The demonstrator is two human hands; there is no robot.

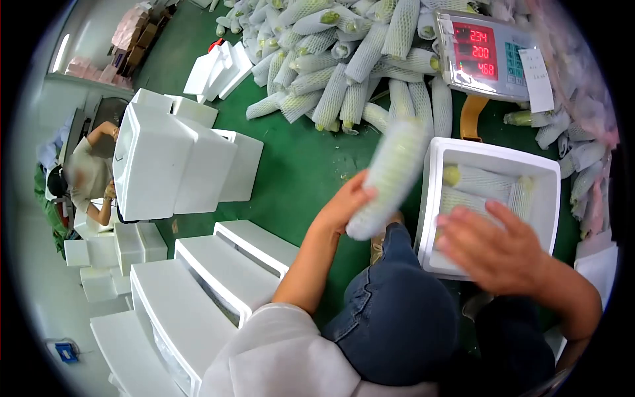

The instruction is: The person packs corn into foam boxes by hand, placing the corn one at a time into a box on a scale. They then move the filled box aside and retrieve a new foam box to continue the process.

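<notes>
White foam net wraps the vegetable, maybe to stop bumps. The left hand grips its low end, beside the box. The right hand, fingers spread, holds nothing.

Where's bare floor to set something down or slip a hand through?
Widest: green floor between the stacked white foam boxes and the left hand, below the heap of net-sleeved green produce. Crowded: that heap, around the silver scale; the open white foam box with produce under the right hand.
</notes>
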